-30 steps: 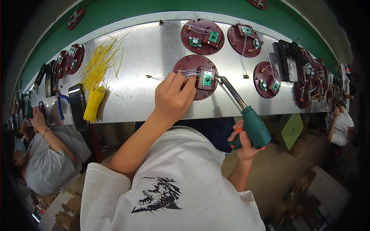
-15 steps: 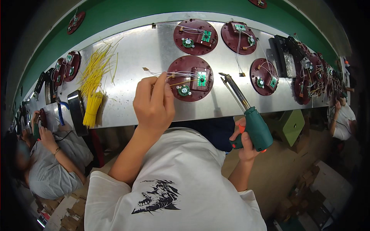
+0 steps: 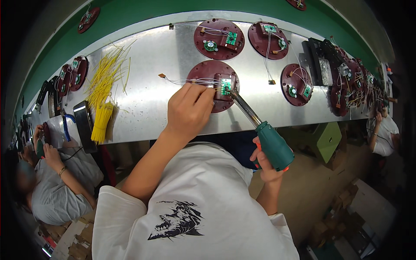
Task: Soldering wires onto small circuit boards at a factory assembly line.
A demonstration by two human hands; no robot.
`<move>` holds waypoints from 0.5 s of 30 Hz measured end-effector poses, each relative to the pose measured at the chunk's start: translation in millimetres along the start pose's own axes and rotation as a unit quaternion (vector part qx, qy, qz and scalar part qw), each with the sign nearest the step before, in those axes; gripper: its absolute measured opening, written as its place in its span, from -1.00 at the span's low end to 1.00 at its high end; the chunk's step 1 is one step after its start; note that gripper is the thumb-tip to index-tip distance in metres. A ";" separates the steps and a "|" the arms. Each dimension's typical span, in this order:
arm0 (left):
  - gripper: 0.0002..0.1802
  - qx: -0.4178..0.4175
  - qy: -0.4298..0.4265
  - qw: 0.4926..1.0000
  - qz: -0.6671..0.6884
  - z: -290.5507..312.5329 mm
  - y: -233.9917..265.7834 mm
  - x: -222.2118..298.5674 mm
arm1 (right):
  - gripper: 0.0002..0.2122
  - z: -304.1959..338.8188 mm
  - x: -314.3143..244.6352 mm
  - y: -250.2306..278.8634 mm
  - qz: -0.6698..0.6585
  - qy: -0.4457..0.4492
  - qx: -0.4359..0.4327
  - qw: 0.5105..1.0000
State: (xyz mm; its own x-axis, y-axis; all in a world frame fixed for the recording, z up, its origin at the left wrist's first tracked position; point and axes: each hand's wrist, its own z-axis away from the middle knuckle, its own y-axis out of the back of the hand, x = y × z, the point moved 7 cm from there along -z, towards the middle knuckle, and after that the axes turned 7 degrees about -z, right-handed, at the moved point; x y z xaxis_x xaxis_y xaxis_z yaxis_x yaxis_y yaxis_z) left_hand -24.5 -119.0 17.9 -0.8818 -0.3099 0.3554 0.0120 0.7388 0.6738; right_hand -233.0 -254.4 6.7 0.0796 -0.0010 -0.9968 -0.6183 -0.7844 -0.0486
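Observation:
In front of me lies a round dark red disc [image 3: 203, 68] carrying a small green circuit board [image 3: 225, 82] and thin white wires. My left hand [image 3: 189, 110] reaches over the disc's near-left part. Its fingers are pinched on a thin yellow wire, only a bit of which shows beside the board. A green soldering gun [image 3: 274, 146] is gripped in my right hand [image 3: 268, 170]. The gun's dark tip meets the lower right edge of the board, close to my left fingertips. My left hand hides the disc's round speaker-like part.
Loose yellow wires [image 3: 106, 76] and a bundled yellow stack [image 3: 102, 123] lie left, by a black case [image 3: 85, 125] and blue-handled pliers [image 3: 67, 125]. More discs [image 3: 219, 50] rest behind and right. A black rack [image 3: 323, 65] stands right. Co-workers sit at both sides.
The soldering gun has moved left, bringing its tip onto the board. My left hand has shifted right, its fingers closer to the board.

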 end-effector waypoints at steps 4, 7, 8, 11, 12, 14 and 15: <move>-0.74 -0.005 -0.001 1.000 0.006 0.4 -1.8 -0.5 | -0.68 -1.7 1.8 -3.0 -0.017 -0.015 0.008 1.000; -0.73 -0.007 0.000 1.000 0.003 1.1 -1.7 -0.9 | -0.69 -3.5 2.1 -5.1 -0.024 -0.026 0.011 0.999; -0.73 -0.007 -0.001 1.000 0.001 1.4 -1.7 -1.0 | -0.69 -4.1 2.2 -5.7 -0.027 -0.030 0.011 0.999; -0.72 -0.007 0.000 1.000 -0.001 1.7 -2.4 -1.4 | -0.69 -4.9 1.3 -6.2 -0.035 -0.039 0.015 0.999; -0.71 -0.007 0.000 1.000 -0.002 1.7 -2.5 -1.5 | -0.69 -4.9 1.2 -5.9 -0.041 -0.042 0.019 0.998; -0.71 -0.005 0.000 1.000 0.000 1.6 -2.9 -2.2 | -0.70 -3.5 2.9 -3.3 -0.047 -0.045 0.024 0.998; -0.71 -0.002 -0.001 1.000 0.002 1.5 -3.1 -2.4 | -0.66 -1.3 6.3 -1.4 -0.032 -0.044 0.001 0.999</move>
State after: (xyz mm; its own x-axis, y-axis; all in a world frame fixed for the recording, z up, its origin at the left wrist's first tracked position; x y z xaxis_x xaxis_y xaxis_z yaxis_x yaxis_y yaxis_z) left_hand -23.0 -119.7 14.1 -0.8830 -0.3058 0.3560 0.0173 0.7369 0.6758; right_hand -230.7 -254.2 0.6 0.0505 0.1031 -0.9934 -0.6160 -0.7797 -0.1123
